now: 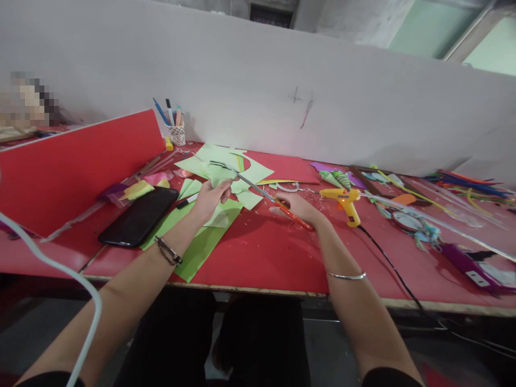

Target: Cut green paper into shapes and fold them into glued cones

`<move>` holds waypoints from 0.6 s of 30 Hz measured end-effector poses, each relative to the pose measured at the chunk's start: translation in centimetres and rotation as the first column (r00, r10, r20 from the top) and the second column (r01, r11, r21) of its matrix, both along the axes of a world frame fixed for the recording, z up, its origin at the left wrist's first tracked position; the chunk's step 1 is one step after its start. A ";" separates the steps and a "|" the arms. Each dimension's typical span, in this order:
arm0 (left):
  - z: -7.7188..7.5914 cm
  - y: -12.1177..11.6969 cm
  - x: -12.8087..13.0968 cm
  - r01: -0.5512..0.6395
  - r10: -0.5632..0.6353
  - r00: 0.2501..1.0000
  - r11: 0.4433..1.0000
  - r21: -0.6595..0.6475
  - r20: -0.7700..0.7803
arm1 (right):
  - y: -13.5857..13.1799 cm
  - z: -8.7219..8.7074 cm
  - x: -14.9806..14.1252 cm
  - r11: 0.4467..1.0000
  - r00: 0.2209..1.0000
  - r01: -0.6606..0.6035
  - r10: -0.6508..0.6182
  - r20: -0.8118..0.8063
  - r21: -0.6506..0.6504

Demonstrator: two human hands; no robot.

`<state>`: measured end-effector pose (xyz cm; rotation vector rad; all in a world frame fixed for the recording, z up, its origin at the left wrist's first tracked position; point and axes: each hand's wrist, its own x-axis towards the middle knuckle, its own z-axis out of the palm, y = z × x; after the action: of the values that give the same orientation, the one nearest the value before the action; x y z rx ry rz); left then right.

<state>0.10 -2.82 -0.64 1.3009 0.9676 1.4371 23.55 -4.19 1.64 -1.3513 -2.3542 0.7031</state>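
My right hand is closed on scissors with orange handles. Their long metal blades point up and left, toward my left hand. The left fingers are closed on a light green paper piece with dark lines near the blade tips. Whether the blades touch the paper, I cannot tell. Behind it lies a larger light green sheet with a rounded cutout. Beneath my left wrist rest a brighter green sheet and a black-and-white marker.
A black phone lies left of the sheets. The yellow glue gun stands to the right, its black cord running off the front edge. A purple device, pipe cleaners, a pen cup and a red board surround the work area.
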 end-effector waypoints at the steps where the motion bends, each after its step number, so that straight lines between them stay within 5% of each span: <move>1: 0.0 -0.1 0.0 0.008 -0.008 1.000 1.000 0.003 -0.002 | -0.1 0.1 0.1 1.000 1.000 -0.005 0.005 0.002 -0.014; 18: 0.4 -0.6 0.1 0.003 -0.002 0.999 1.000 0.012 -0.041 | -0.5 0.8 0.3 0.999 0.999 -0.036 0.036 0.001 -0.040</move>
<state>0.20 -3.39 -0.19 1.3449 0.9852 1.4211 23.89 -4.65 2.45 -1.3293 -2.3833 0.7640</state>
